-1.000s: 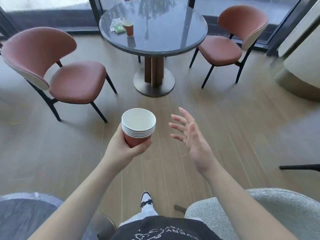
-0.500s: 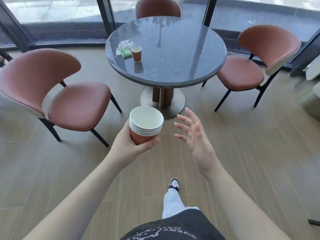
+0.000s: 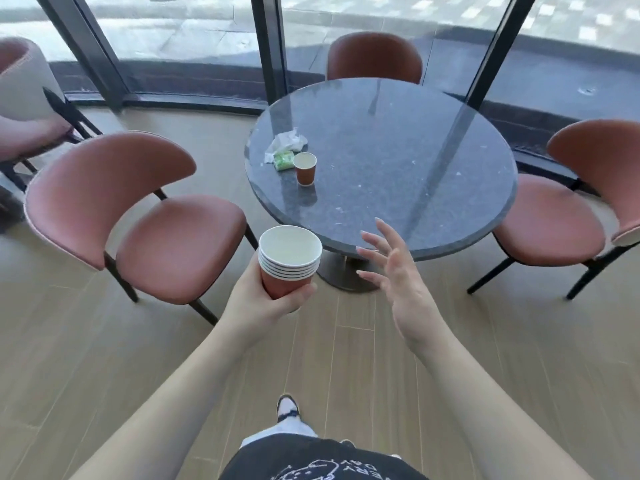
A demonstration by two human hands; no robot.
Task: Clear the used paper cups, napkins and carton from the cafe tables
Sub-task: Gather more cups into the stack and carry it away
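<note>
My left hand is shut around a stack of several nested red paper cups, held upright in front of me. My right hand hovers open beside the stack, fingers spread, just short of the near edge of the round dark stone table. On the table's left part stands a single red paper cup. Just behind it lie a crumpled white napkin and a small green packet.
Red-brown chairs ring the table: one at the left, one at the right, one behind. Another chair stands at the far left. Glass walls with dark frames close off the back. Wooden floor lies under me.
The table has come much nearer as I walk toward it. Both hands keep their pose, the cup stack still in the left, the right still open.
</note>
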